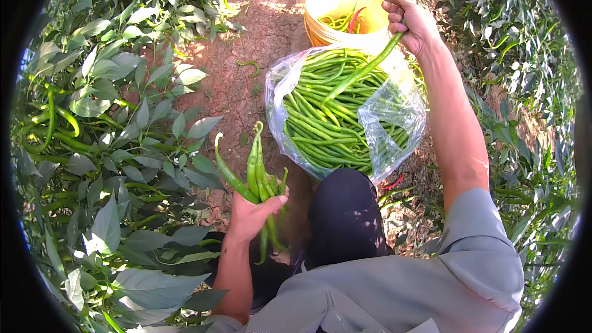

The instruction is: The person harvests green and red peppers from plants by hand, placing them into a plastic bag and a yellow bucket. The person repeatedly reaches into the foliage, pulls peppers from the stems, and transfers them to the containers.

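Observation:
My left hand (259,210) is closed around a bunch of several green chili peppers (256,175), low at the left, beside the pepper plants. My right hand (409,23) grips one long green pepper (365,71) by its upper end, and this pepper hangs slantwise over the full bag. The clear plastic bag (393,120) stands in front of my knee, filled with long green peppers (323,129). Just beyond it is a yellow bucket (317,32), close to my right hand, holding some green peppers (340,22) and a red one (356,19).
Leafy pepper plants (157,157) line the left side, with more plants (508,55) on the right. Between them runs reddish bare soil (222,88), where a curled green pepper (249,67) lies. A red pepper (394,181) lies near my knee (347,212).

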Motion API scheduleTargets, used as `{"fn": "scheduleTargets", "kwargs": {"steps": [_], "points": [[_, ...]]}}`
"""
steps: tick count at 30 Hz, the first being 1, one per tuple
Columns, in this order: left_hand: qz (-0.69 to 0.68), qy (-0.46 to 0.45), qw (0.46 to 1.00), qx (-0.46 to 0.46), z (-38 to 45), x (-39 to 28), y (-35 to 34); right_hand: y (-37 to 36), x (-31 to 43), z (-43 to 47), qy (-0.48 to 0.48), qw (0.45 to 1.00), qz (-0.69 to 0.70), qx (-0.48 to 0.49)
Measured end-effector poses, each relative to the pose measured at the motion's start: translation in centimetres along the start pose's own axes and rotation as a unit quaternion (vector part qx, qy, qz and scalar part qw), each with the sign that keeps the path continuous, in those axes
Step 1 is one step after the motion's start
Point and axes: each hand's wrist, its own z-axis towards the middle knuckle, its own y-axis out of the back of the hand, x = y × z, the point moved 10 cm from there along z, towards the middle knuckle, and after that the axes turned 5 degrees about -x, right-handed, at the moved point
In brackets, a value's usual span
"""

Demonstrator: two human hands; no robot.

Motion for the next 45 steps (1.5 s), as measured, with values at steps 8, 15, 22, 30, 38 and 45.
{"fn": "scheduleTargets", "kwargs": {"steps": [8,15,22,30,38,45], "points": [[0.013,-0.104,0.992,-0.069,3.5,-7.9,-2.1,-3.6,-6.1,-1.3,0.032,0.849,-0.517,0.101],[0.161,-0.114,0.98,0.032,9.8,-9.1,-4.3,2.6,-17.3,-5.9,0.114,0.648,-0.743,0.124],[0.181,-0.08,0.977,0.074,11.2,-9.4,-6.6,8.7,-14.8,-7.7,0.257,0.683,-0.683,-0.008],[-0.007,-0.074,0.997,0.012,11.5,-12.9,-2.3,6.6,-16.7,-5.1,0.239,0.627,-0.74,0.039],[0.031,-0.085,0.995,-0.029,11.5,-13.2,-0.3,-7.2,-18.4,-11.9,0.404,0.606,-0.646,0.23],[0.041,-0.086,0.995,-0.026,11.5,-12.6,0.8,-4.4,-20.0,-4.3,0.289,0.775,-0.561,0.049]]}}
